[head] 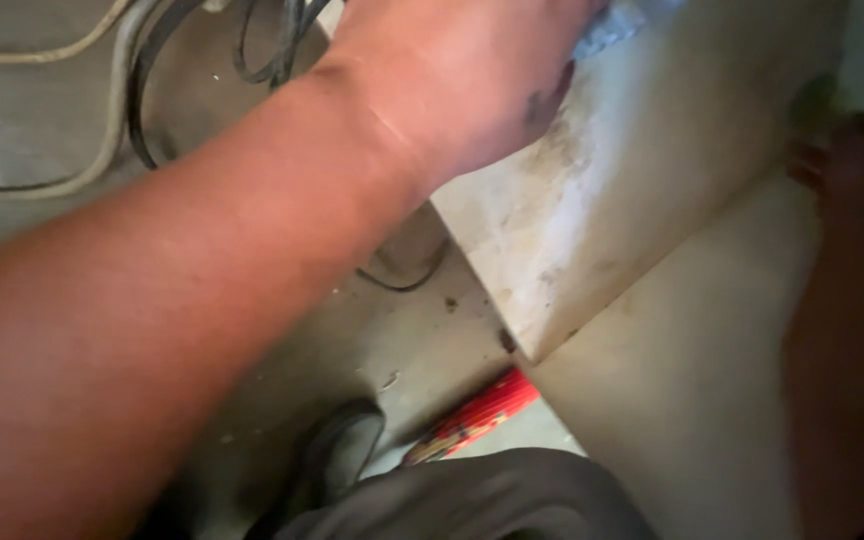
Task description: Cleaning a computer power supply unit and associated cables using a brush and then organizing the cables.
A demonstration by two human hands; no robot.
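My left hand (462, 75) reaches across the top of the view, palm down on a stained pale slab (642, 190). Its fingers are cut off by the top edge. A crumpled grey-blue piece, perhaps a rag (614, 25), pokes out from under it. My right hand (852, 165) is blurred at the right edge, with its fingertips at the slab's lower right edge beside a greenish spot. Whether it grips the edge is unclear. A second pale slab (692, 370) lies lower, under the first one's corner.
Several dark and pale cables (142, 90) loop over the dusty concrete floor (422, 340) at top left. A red patterned tool handle (472, 415) lies on the floor by the slab corner. A dark shoe (342, 450) and my trousered knee (472, 495) are at the bottom.
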